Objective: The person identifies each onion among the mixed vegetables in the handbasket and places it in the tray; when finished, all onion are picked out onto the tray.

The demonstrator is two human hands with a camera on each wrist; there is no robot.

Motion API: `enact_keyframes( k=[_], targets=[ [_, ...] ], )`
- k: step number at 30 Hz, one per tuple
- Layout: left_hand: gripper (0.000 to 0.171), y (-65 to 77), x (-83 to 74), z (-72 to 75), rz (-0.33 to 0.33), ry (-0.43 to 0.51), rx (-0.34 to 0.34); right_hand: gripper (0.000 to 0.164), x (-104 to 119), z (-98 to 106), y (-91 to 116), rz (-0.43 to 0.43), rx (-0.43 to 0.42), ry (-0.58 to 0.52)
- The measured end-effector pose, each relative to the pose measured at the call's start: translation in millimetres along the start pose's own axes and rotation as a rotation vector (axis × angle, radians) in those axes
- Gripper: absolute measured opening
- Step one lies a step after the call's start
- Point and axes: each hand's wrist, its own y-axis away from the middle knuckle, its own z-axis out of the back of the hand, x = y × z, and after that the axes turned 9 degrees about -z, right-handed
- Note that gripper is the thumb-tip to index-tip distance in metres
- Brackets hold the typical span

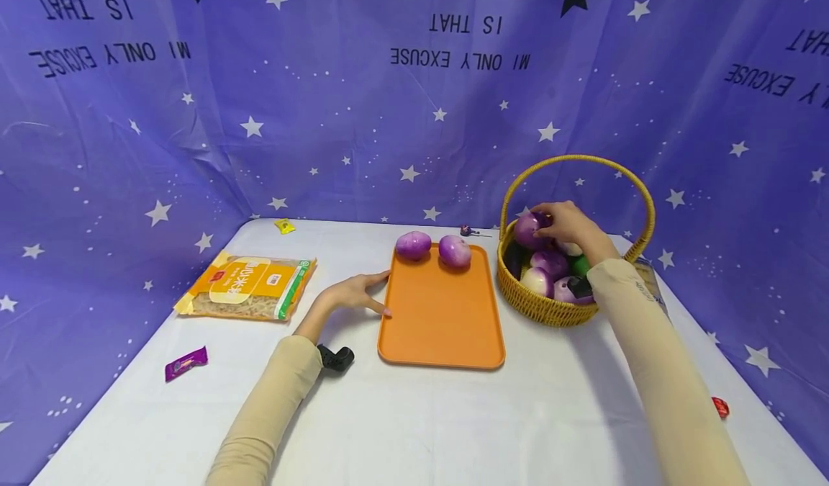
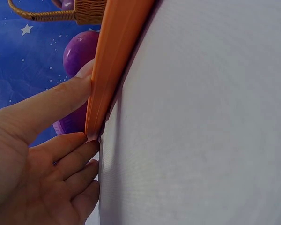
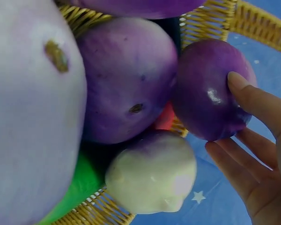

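Turnip, deep purple, sits in the right hand, thumb on one side and fingers on the other, gripped. It's at the far left part of the wicker basket, inside the handle loop. In the right wrist view its long axis runs roughly up-down; which end is the stem end is hard to tell, since the hand covers part of it.

Other turnips crowd the basket: a mottled purple one next to the held one, a pale one with a purple top below that, plus something green.

Left hand: spread, not curled, thumb and fingertips touching the left edge of the orange tray. Tray flat, long axis running away from the person. Two more purple turnips at its far end: left one at the corner, long axis left-right; right one rounder, just beside it.

White tablecloth. Orange-and-yellow food bag left of the left hand, purple wrapped snack nearer the person, yellow packet at the far left, lollipop beyond the tray, red wrapped candy at the right edge.
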Motion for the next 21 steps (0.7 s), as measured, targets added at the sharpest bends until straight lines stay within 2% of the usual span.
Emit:
enact_keyframes(
  k=[5, 10, 14, 21],
  targets=[
    [0.100, -0.3, 2.5, -1.0, 0.000, 0.002, -0.006, 0.051, 7, 7, 14, 0.025, -0.020, 0.002],
    [0.100, -1.0, 3.7, 0.0, 0.000, 0.001, 0.000, 0.051, 16, 6, 31, 0.032, -0.091, -0.054],
    [0.101, -0.6, 2.4, 1.6, 0.004, -0.003, 0.004, 0.054, 31, 1, 47, 0.034, -0.165, -0.152],
    [0.101, 0.3, 1.2, 1.3, 0.009, 0.002, 0.008, 0.056, 64, -7, 68, 0.071, -0.256, -0.213]
  ],
)
